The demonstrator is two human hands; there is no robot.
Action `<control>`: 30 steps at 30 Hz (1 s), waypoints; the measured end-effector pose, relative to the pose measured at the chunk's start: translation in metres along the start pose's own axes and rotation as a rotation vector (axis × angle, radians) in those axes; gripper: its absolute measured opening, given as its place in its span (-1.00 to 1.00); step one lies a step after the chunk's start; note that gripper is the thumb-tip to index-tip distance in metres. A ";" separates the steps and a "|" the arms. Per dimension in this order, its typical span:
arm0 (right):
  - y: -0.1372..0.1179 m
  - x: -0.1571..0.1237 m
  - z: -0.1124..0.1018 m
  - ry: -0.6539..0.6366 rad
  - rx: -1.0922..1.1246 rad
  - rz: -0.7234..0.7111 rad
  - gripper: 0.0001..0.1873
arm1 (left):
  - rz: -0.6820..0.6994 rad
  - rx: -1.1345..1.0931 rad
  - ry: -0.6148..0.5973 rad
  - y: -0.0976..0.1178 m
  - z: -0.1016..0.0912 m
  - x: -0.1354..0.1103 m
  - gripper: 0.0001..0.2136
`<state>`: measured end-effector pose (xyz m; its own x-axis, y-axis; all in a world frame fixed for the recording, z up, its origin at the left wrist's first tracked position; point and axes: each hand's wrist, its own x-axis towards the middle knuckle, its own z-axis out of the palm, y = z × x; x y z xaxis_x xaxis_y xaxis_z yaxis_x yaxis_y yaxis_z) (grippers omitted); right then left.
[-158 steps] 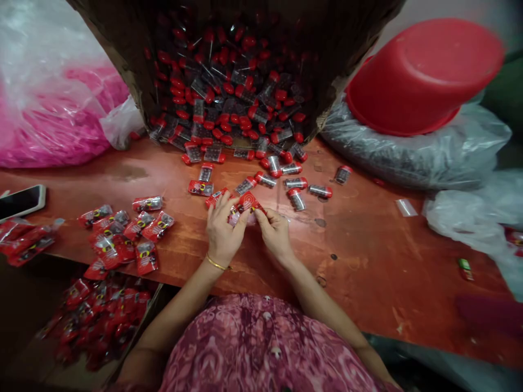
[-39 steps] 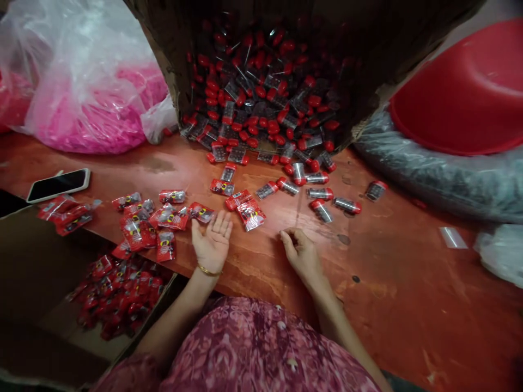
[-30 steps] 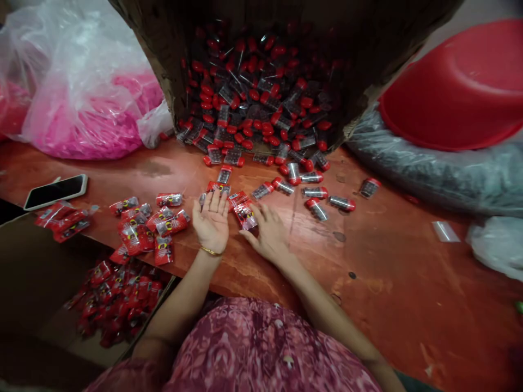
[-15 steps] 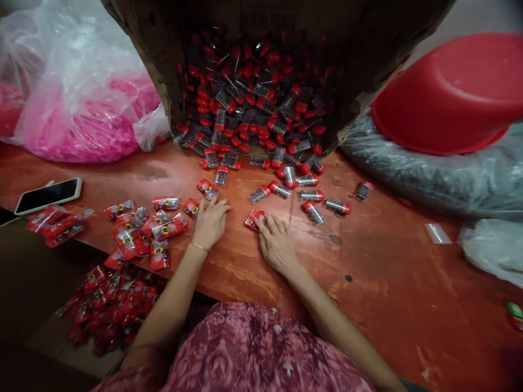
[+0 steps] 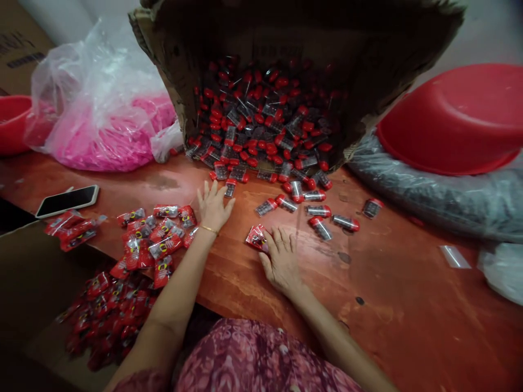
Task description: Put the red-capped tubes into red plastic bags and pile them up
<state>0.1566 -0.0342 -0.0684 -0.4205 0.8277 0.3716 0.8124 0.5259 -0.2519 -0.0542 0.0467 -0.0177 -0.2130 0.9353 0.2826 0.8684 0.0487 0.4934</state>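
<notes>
My left hand (image 5: 213, 204) lies flat on the red-brown table (image 5: 392, 283) with fingers spread, reaching toward small red-capped vials (image 5: 229, 188) spilling from a tipped cardboard box (image 5: 302, 49). It holds nothing. My right hand (image 5: 280, 258) rests flat, fingertips pressing on a small red printed packet (image 5: 255, 237). A pile of filled red packets (image 5: 157, 237) lies just left of my left wrist. Loose vials (image 5: 322, 215) are scattered ahead of my right hand.
A phone (image 5: 67, 200) lies at the left. A bag of pink pieces (image 5: 110, 130) and a red bowl (image 5: 10, 122) stand at the back left. A red basin (image 5: 457, 117) sits on a grey plastic bag (image 5: 433, 188). Below the table edge, a box holds more packets (image 5: 102, 313).
My left hand has slid forward from beside the packet pile toward the vials at the box mouth. My right hand stays on the red packet. The view has tilted up slightly.
</notes>
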 end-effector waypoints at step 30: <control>0.010 -0.001 0.007 0.172 0.279 0.055 -0.61 | -0.402 0.669 0.043 -0.081 -0.101 -0.065 -0.60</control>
<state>0.1625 -0.0281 -0.0781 -0.2855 0.8236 0.4901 0.6802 0.5344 -0.5018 -0.1563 -0.0536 0.0070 -0.5736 0.7874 0.2258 0.8033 0.5946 -0.0327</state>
